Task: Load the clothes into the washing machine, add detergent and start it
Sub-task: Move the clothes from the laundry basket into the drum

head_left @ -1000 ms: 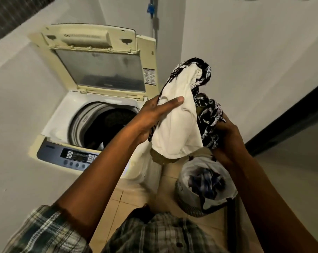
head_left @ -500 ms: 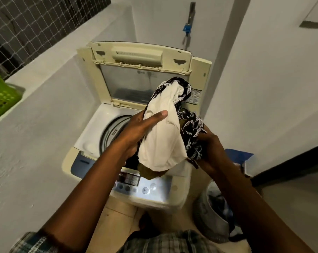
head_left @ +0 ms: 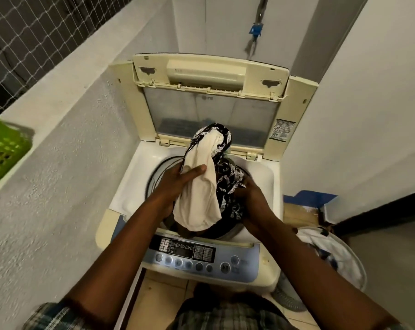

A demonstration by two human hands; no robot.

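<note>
A cream top-loading washing machine [head_left: 128,194] stands before me with its lid [head_left: 211,96] raised against the back wall. Its blue control panel [head_left: 201,258] faces me. I hold a bundle of clothes [head_left: 201,198], a white garment wrapped with a black-and-white patterned one, right over the drum opening. My left hand [head_left: 178,184] presses the bundle's left side, fingers across the white cloth. My right hand [head_left: 251,198] grips the patterned cloth on the right. The bundle hides most of the drum.
A laundry bag [head_left: 340,258] with more clothes sits on the floor at the machine's right. Behind it lies a blue-edged cardboard box [head_left: 304,208]. A green basket [head_left: 1,148] rests on the left ledge. Walls close in on both sides.
Both hands have carried the bundle left from above the laundry bag and lowered it over the drum. My view has turned to face the machine squarely.
</note>
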